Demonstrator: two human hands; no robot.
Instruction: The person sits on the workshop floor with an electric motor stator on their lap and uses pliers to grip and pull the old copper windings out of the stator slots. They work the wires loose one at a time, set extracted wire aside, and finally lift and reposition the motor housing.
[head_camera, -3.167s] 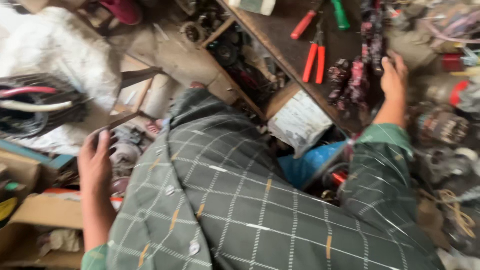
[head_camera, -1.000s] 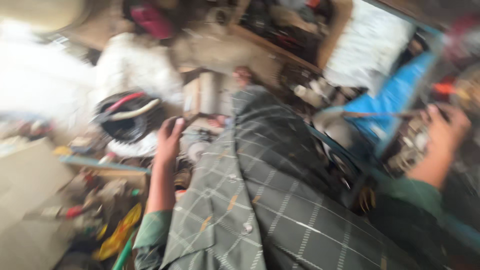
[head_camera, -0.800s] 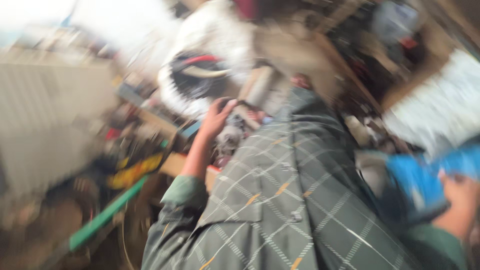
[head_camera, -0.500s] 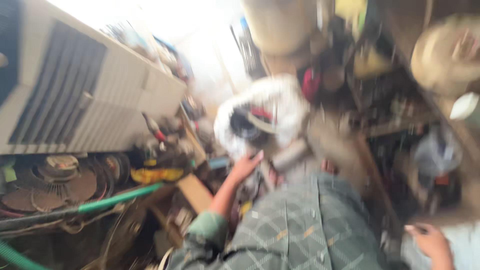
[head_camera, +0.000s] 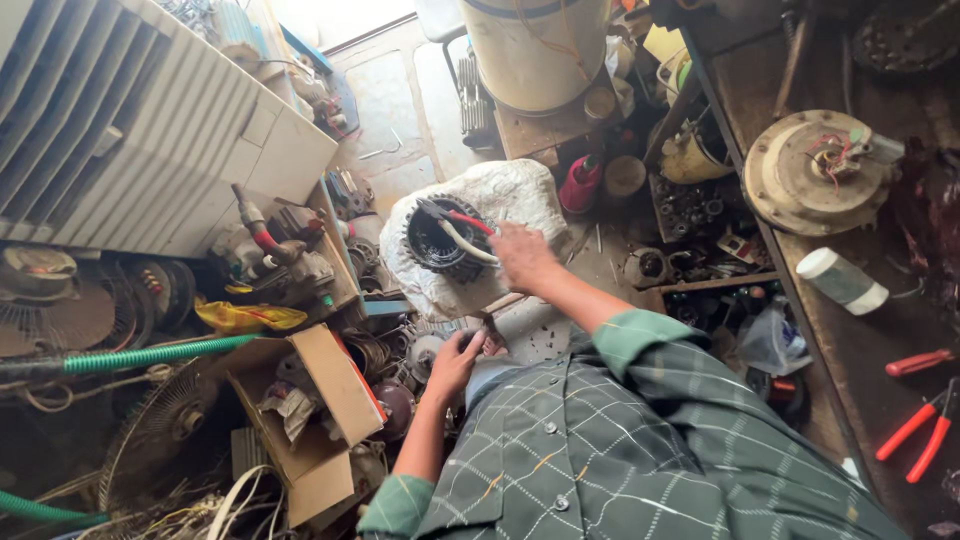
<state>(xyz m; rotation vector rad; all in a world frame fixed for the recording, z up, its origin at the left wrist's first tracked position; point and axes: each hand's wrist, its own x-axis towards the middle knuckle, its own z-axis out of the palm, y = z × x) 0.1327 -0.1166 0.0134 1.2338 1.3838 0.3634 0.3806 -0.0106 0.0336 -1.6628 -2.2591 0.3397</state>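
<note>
Motor winding (head_camera: 447, 238), a dark ring with red and white leads, sits in a white cloth bag (head_camera: 500, 195) on the cluttered floor, right under the right hand (head_camera: 522, 255), whose fingers lie loosely together on the bag's edge beside it. Nearer the body, the left hand (head_camera: 455, 362) curls around a small dark part I cannot make out. Left of that hand an open cardboard box (head_camera: 320, 400) crowds in; beyond it lie a green hose (head_camera: 150, 355) and a fan grille (head_camera: 165, 425). Right of the right hand, red pliers (head_camera: 915, 425) rest on a workbench (head_camera: 850, 340).
</note>
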